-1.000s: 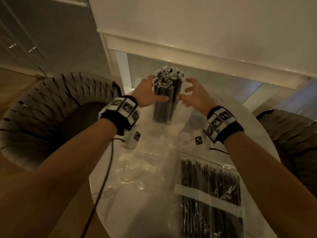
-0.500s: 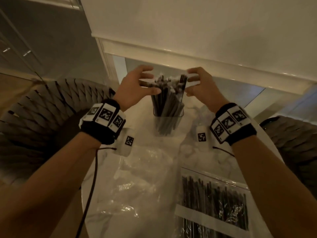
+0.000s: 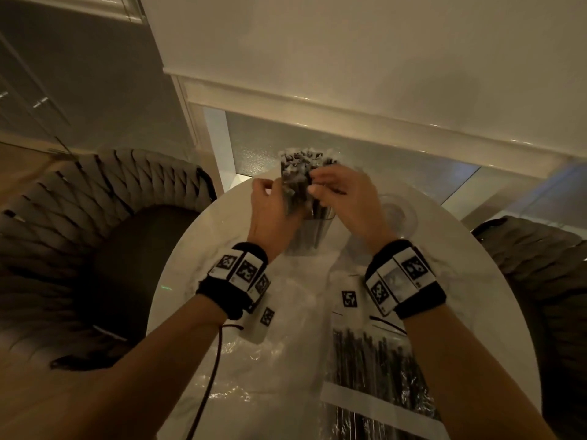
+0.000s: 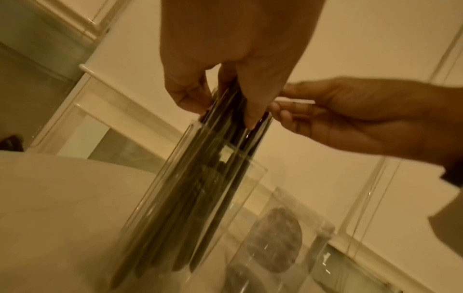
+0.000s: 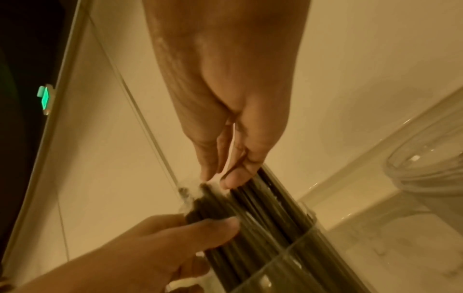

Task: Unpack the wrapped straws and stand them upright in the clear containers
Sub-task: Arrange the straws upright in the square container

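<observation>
1. Clear plastic film (image 3: 273,360) lay crumpled on the near part of the white table (image 3: 178,268), and beside it, on the right, a sealed pack of dark straws (image 3: 378,369) lay flat with a white band across it.
2. Black wristbands with square printed markers sat on both forearms, and a thin dark cable (image 3: 209,376) hung from the left one.
3. Further in, the square clear container (image 3: 309,236) stood on the table with a bundle of dark wrapped straws (image 3: 297,173) upright in it, their tops rising well above its rim.
4. The left hand (image 3: 270,204) was closed on the bundle from the left, thumb and fingers pinching the straws just above the rim.
5. The right hand (image 3: 343,198) came from the other side, its fingertips (image 5: 229,182) nipped together on the frayed wrapper ends at the top of the bundle.
6. Just right of the square container stood a round clear container (image 3: 395,214); something dark and blurred showed through its wall in the left wrist view.
7. Woven grey chairs (image 3: 79,236) flanked the table on both sides.
8. Beyond it ran a pale wall (image 3: 349,52) with a white ledge (image 3: 365,115).
</observation>
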`<state>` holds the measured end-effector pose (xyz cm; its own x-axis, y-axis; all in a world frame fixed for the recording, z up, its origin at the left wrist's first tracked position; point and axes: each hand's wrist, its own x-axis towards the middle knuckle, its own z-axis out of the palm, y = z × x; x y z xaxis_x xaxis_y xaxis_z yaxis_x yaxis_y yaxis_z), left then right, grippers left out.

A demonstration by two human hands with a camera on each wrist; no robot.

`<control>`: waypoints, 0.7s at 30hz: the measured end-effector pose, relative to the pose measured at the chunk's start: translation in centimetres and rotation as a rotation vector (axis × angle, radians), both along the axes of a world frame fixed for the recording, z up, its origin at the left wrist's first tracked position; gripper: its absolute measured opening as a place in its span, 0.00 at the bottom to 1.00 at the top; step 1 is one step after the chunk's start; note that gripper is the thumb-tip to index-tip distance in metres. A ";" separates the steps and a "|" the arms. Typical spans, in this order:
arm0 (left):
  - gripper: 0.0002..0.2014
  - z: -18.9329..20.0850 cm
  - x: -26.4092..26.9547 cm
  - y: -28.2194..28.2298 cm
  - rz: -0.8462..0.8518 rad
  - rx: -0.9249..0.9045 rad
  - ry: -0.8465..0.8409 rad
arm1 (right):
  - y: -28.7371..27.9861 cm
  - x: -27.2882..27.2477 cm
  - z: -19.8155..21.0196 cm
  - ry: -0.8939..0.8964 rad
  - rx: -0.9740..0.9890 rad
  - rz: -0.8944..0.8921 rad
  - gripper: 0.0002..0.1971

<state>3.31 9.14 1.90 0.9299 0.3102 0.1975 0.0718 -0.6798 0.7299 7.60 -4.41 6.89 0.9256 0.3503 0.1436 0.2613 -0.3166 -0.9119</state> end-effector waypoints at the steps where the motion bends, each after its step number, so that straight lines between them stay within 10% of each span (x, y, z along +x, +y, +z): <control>1: 0.18 0.8 0.0 0.2 0.014 -0.056 -0.029 | -0.4 0.3 0.1 0.000 0.044 -0.062 0.10; 8: 0.13 4.7 0.4 1.7 -0.035 -0.118 -0.164 | -0.8 0.8 -2.3 0.156 -0.122 -0.138 0.33; 13: 0.07 4.2 0.6 1.9 -0.162 0.057 -0.039 | 0.5 1.9 -0.3 -0.032 -0.241 -0.132 0.14; 21: 0.13 2.0 0.1 1.2 -0.171 0.053 0.003 | -0.4 1.9 -1.4 0.090 -0.391 -0.024 0.14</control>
